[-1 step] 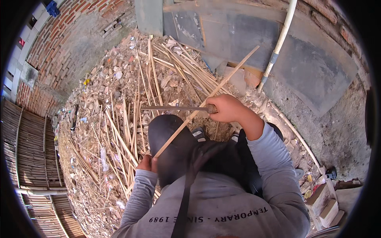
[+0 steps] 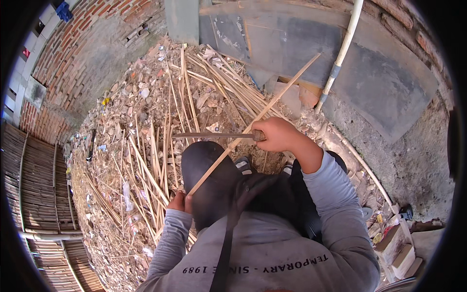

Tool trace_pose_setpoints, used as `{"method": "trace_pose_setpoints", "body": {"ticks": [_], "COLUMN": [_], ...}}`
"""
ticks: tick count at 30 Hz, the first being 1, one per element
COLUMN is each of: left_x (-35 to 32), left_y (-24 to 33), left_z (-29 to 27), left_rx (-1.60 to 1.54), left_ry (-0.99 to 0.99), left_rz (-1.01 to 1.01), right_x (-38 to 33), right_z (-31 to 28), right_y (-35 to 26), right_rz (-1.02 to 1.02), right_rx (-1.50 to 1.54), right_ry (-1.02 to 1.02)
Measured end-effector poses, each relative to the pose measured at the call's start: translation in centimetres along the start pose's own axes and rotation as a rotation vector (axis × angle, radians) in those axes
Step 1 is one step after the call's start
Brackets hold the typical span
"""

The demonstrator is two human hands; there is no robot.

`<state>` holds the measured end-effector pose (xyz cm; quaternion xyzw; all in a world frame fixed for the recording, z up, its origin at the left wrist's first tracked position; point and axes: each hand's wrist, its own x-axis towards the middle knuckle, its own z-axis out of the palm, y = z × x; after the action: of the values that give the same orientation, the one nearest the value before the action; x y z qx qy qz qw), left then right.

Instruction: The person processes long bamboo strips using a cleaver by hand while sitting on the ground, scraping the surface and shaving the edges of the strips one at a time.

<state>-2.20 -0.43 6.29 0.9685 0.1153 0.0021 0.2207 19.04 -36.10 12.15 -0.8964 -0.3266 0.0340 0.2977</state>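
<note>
My right hand (image 2: pixel 276 135) is closed round the short brown handle of a long narrow-bladed knife (image 2: pixel 209 135). Its dark blade points left, above my bent knee, and lies across a long pale bamboo strip (image 2: pixel 213 169). The lower end of that strip is pinched in my left hand (image 2: pixel 181 201), beside the knee. From there it slants up to the right, under or against the knife near the handle, and on towards the wall. Some fingers of the left hand are hidden from view.
Many loose bamboo strips (image 2: pixel 233 83) lie ahead and to the left on rubble-strewn ground (image 2: pixel 121 104). A white pipe (image 2: pixel 343 46) stands before the grey wall panel (image 2: pixel 384 78) at the right. Slatted bamboo panels (image 2: pixel 41 180) are at far left, a brick wall (image 2: pixel 78 63) behind.
The bamboo strip's far end has shifted slightly up and to the right. The knife and right hand sit a touch lower and further left. My left hand has hardly moved.
</note>
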Motion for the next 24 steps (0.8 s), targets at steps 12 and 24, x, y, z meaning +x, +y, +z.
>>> {"method": "trace_pose_setpoints", "body": {"ticks": [12,24], "left_x": [-1.3,-0.5], "left_y": [-2.0,-2.4], "left_z": [1.2,0.6], "left_rx": [-0.098,-0.261], "left_ry": [-0.107,-0.243], "left_rz": [-0.006,-0.066], "right_x": [0.8,2.0], "right_z": [0.7,2.3], "right_y": [1.2,2.8], "right_rz": [0.136,0.129], "right_rx": [-0.082,0.040], "right_ry": [0.016,-0.115]}}
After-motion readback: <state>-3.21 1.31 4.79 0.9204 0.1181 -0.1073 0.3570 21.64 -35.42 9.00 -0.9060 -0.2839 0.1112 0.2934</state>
